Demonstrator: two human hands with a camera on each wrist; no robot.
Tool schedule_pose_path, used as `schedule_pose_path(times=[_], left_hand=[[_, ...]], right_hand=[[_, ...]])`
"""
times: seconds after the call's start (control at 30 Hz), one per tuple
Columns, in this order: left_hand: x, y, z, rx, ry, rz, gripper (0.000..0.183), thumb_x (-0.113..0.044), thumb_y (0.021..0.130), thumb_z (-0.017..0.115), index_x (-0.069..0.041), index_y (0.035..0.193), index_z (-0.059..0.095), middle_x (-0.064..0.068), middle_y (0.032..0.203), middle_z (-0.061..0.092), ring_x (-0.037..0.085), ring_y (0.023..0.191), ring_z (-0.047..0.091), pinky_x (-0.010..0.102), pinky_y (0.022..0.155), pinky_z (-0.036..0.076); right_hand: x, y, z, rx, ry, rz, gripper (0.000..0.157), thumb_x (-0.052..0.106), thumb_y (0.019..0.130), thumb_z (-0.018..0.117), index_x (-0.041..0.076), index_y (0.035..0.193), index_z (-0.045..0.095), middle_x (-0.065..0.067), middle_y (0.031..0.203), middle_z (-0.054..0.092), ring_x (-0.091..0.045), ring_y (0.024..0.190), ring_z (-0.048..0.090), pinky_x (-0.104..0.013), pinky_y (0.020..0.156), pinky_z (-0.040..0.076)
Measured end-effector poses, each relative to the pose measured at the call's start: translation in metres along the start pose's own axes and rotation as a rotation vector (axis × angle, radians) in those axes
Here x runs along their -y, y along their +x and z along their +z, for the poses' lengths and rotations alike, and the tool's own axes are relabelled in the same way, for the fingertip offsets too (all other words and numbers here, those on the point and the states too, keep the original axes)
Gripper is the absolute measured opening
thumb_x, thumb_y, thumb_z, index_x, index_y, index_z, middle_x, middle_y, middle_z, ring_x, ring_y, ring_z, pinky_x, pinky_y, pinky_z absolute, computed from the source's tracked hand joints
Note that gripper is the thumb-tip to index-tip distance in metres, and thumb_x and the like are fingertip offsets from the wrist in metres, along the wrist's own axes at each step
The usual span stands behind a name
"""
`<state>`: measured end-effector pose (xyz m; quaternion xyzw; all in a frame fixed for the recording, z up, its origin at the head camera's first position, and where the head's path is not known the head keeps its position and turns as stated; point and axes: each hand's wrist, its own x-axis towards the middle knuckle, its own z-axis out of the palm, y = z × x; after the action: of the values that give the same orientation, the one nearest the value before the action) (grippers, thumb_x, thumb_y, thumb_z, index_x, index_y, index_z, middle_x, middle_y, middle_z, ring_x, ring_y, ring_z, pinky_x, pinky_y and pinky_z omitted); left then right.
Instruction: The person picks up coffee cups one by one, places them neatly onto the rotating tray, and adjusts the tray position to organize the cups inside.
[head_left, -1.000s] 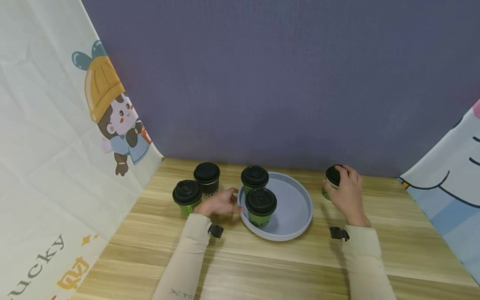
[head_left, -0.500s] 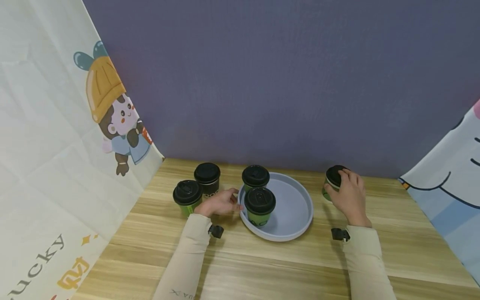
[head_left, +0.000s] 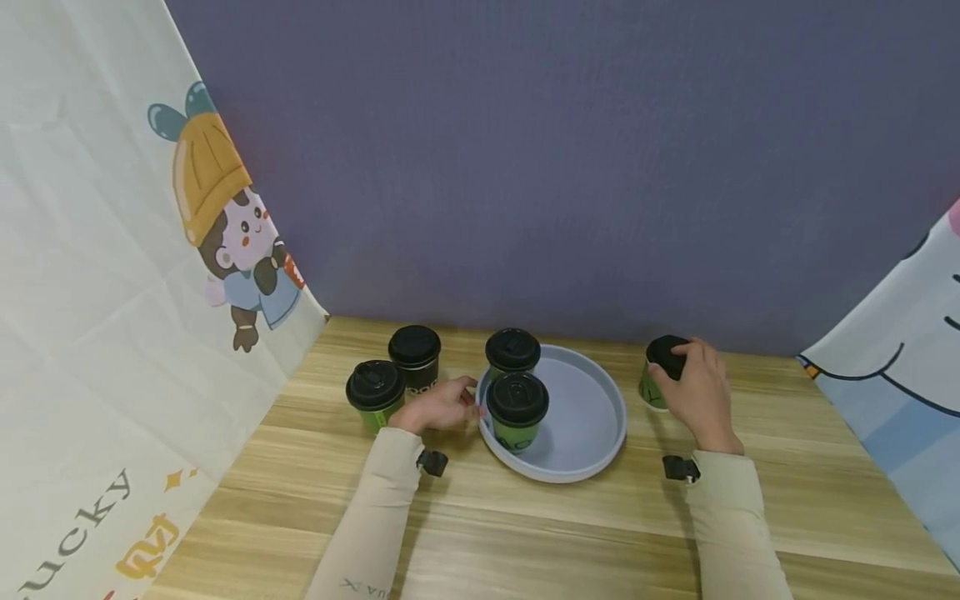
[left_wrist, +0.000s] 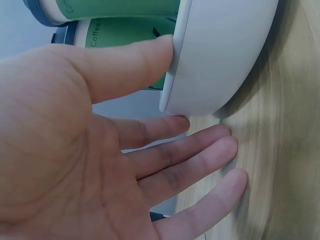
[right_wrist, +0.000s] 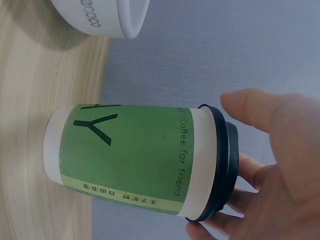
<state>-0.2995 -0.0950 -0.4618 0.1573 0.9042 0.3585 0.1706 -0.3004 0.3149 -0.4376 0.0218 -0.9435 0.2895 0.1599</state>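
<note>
Right of the round grey-blue tray (head_left: 581, 417) and a little apart from it, a lidded paper coffee cup (right_wrist: 130, 155) with a green printed wrap appears to stand upright on the wood-grain tabletop (head_left: 562, 533). The person's right hand (head_left: 701, 392) arches over it, thumb and fingers curled about the black lid (right_wrist: 227, 165); how firmly they press cannot be told. Well apart from it, the left hand (head_left: 442, 404) lies at the tray's left side, fingers extended and loosely spread, thumb and forefinger touching the raised rim.

The cup looks like thin paperboard, so it is probably light, though its contents are hidden. A hard squeeze would likely dent the wall. The smooth, plastic-looking lid seems stiffer but slicker, and might pop off if it alone bore the weight. Since the body tapers toward the base, the sounder hold is probably on the wrap just under the lid, where the lip would check an upward slide.

The tray looks rigid, and its rim gives fingertips an edge. Inside, the front green cup (head_left: 517, 404) and rear green cup (head_left: 513, 352) both stand toward the left, so that side probably weighs more.
</note>
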Motion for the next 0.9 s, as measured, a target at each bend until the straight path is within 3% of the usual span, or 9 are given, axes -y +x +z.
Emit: schedule_pose_path(times=[0.27, 0.43, 0.53, 0.9], left_hand=[[-0.0036, -0.0037, -0.0016, -0.029, 0.028, -0.013, 0.048, -0.022, 0.103, 0.058, -0.003, 0.146, 0.05, 0.012, 0.116, 0.07, 0.022, 0.1, 0.067, 0.041, 0.09, 0.054], [-0.0045, -0.0051, -0.0017, -0.034, 0.04, -0.023, 0.046, -0.021, 0.104, 0.057, -0.004, 0.147, 0.05, 0.012, 0.116, 0.07, 0.021, 0.1, 0.066, 0.041, 0.091, 0.053], [-0.0048, -0.0047, -0.0016, -0.038, 0.048, -0.025, 0.047, -0.022, 0.104, 0.057, -0.004, 0.147, 0.05, 0.012, 0.116, 0.07, 0.022, 0.101, 0.066, 0.042, 0.091, 0.053], [-0.0037, -0.0027, -0.0015, -0.055, 0.058, -0.024, 0.047, -0.024, 0.104, 0.057, -0.004, 0.147, 0.051, 0.012, 0.116, 0.07, 0.023, 0.102, 0.066, 0.042, 0.092, 0.053]], right_hand=[[0.0058, -0.0028, -0.0003, 0.019, 0.039, 0.031, 0.06, 0.038, 0.101, 0.063, -0.011, 0.132, 0.048, -0.04, 0.159, 0.024, -0.065, 0.14, 0.023, -0.074, 0.112, 0.021], [0.0082, -0.0039, -0.0006, -0.008, 0.008, 0.032, 0.054, 0.035, 0.098, 0.068, -0.009, 0.125, 0.051, -0.04, 0.142, 0.043, -0.059, 0.127, 0.041, -0.071, 0.104, 0.034], [0.0087, -0.0042, -0.0017, -0.008, -0.01, 0.032, 0.053, 0.034, 0.096, 0.072, -0.008, 0.122, 0.052, -0.037, 0.132, 0.046, -0.057, 0.117, 0.046, -0.069, 0.097, 0.04], [0.0103, -0.0046, -0.0038, 0.002, -0.044, 0.04, 0.054, 0.035, 0.091, 0.077, -0.005, 0.118, 0.054, -0.037, 0.134, 0.046, -0.057, 0.113, 0.05, -0.067, 0.09, 0.045]])
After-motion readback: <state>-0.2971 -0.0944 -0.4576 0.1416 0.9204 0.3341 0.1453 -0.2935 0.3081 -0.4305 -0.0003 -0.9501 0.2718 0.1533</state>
